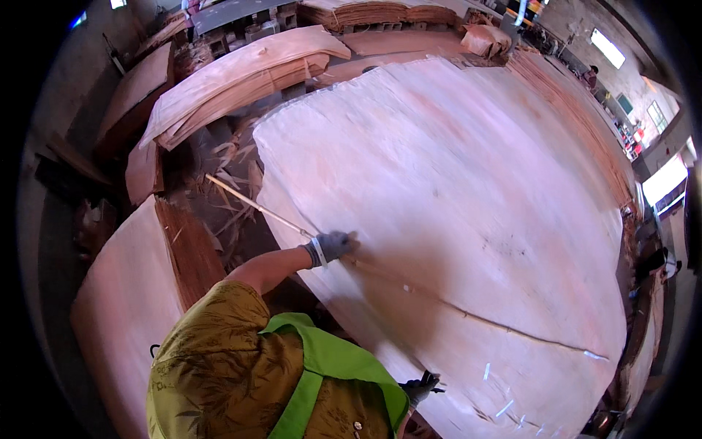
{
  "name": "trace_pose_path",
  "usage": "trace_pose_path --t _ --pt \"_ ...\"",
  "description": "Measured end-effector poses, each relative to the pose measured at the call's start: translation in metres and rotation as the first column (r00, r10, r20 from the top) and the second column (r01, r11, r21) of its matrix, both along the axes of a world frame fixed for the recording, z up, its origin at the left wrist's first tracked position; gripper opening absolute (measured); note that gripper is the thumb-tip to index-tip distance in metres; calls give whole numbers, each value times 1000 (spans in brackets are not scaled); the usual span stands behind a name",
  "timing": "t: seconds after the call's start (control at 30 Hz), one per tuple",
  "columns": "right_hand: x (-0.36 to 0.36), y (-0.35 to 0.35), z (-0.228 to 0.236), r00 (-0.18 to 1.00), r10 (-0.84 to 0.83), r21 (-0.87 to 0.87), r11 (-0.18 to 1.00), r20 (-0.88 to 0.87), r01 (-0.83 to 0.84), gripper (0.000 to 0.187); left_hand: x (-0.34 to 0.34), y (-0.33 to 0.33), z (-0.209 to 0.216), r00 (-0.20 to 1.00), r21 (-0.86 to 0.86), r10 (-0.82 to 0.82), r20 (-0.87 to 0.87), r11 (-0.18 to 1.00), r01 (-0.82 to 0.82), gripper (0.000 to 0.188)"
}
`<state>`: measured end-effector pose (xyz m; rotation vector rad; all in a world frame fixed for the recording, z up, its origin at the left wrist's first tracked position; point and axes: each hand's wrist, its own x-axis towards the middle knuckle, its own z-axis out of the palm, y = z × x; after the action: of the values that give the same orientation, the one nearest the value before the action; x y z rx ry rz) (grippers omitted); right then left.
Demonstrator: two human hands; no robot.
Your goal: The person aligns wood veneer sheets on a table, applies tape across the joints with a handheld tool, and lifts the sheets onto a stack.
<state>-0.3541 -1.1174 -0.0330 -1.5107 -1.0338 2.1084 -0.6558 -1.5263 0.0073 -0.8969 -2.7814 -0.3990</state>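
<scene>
A large pale wood veneer sheet [439, 183] with a pinkish tint lies spread out before me. My left hand [333, 247], in a grey glove, is closed round a long thin bamboo pole [256, 205]. One end of the pole sticks out past the sheet's left edge; the rest runs across the sheet toward the lower right. Near the sheet's close edge is my right hand [420, 388], in a dark glove and partly hidden by my body. Its fingers are closed on a small dark object that I cannot make out.
Short whitish strips [504, 408] lie on the sheet at the lower right. Veneer stacks stand at the left [131, 293], upper left [241, 80] and right [578, 117]. Torn veneer scraps [234, 154] litter the floor. A distant person [590, 75] is at the upper right.
</scene>
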Motion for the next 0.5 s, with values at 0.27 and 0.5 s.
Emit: trace_pose_path --t 0.27,0.5 --pt "-2 26 -91 996 -68 345 938 60 44 37 -40 -8 5 937 47 -241 252 970 237 13" --pt "-19 28 -58 964 35 438 886 262 -151 35 -30 -30 13 928 -80 -363 82 926 369 17"
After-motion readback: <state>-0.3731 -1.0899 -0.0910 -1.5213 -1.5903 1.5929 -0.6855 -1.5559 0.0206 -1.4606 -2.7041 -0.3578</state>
